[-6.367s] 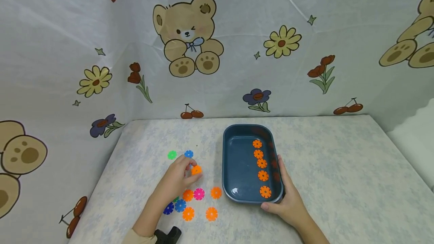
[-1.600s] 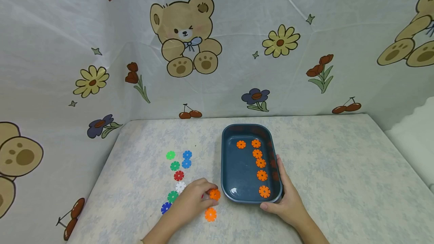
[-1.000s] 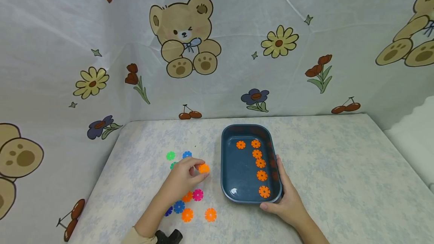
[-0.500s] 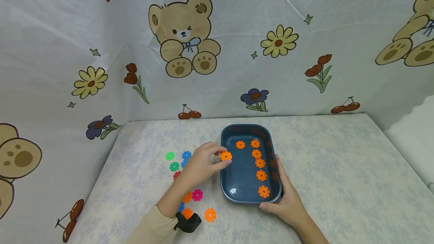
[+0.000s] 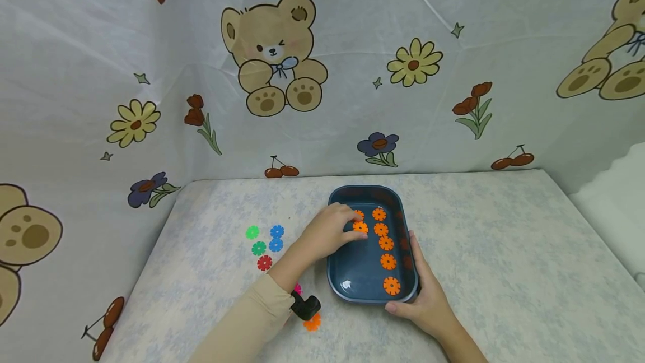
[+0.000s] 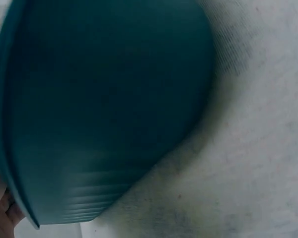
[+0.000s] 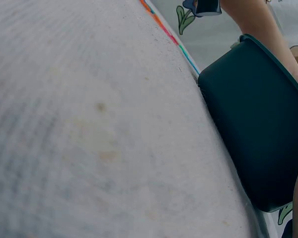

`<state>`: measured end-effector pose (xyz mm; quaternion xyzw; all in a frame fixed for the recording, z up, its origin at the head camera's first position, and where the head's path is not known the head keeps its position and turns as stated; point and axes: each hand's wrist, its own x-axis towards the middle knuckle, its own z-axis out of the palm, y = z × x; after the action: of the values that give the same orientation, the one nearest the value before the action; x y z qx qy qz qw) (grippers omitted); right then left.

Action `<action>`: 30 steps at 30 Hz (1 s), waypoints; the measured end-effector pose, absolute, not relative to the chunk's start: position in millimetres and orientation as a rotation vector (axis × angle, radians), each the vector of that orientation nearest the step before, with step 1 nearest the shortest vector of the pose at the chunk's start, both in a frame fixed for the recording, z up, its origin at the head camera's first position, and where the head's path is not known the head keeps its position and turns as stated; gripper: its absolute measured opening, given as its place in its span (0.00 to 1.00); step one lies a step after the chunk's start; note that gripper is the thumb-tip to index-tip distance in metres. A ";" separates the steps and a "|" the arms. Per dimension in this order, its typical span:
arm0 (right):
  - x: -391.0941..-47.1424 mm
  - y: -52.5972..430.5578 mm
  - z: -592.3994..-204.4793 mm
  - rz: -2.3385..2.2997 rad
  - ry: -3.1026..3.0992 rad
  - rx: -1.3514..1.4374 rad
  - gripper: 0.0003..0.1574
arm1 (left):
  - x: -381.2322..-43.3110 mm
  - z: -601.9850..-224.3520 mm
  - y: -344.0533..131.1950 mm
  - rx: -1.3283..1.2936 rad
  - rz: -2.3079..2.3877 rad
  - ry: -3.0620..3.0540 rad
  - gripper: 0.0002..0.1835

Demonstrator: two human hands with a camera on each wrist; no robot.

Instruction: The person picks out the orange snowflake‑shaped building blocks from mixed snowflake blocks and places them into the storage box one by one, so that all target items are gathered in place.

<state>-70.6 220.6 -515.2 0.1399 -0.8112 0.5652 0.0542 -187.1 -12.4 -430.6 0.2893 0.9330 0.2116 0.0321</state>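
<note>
My left hand (image 5: pixel 327 231) reaches over the left rim of a dark blue rectangular tray. Its thumb and fingers pinch an orange snowflake disc (image 5: pixel 360 228), low inside the tray, just in front of another orange disc (image 5: pixel 359 214) partly hidden by the fingers. Along the right side of the tray floor (image 5: pixel 355 268), several orange discs (image 5: pixel 386 243) form a column. My right hand (image 5: pixel 428 298) grips the tray's front right corner, thumb at the front rim. The tray's outer wall (image 6: pixel 104 109) fills much of the left wrist view; another outer side (image 7: pixel 253 129) shows in the right wrist view.
Left of the tray lie loose discs: green (image 5: pixel 259 248), blue (image 5: pixel 276 232) and red (image 5: pixel 264 263). A pink disc (image 5: pixel 297 289) and an orange disc (image 5: pixel 312 322) show beside the black wrist device (image 5: pixel 305 306). The left forearm (image 5: pixel 247 318) covers part of the table.
An orange disc has been laid at the tray's back left. My left hand then took another from the table and carried it right, into the tray. The right hand keeps its grip.
</note>
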 end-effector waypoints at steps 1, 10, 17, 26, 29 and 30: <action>-70.7 220.6 -515.5 1.716 -2.463 0.428 0.85 | -188.9 -431.7 -10.8 0.910 0.604 2.889 0.23; -70.5 221.0 -515.3 1.696 -2.466 0.448 0.86 | -194.6 -443.7 0.9 0.983 0.334 2.932 0.19; -71.2 220.2 -515.6 1.719 -2.468 0.431 0.86 | -193.9 -450.0 7.8 0.975 0.146 2.995 0.18; -70.8 220.0 -515.5 1.755 -2.451 0.436 0.87 | -194.0 -455.6 14.8 0.890 0.026 3.041 0.17; -70.8 220.0 -515.0 1.743 -2.459 0.432 0.87 | -192.9 -454.8 15.9 0.873 0.020 3.043 0.16; -70.8 219.9 -514.8 1.739 -2.463 0.427 0.87 | -192.6 -454.7 16.0 0.868 0.019 3.042 0.15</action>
<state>-70.8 219.9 -514.8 0.1402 -0.8079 0.5705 0.0480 -192.6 16.0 -454.7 0.2744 0.9615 0.0060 -0.0112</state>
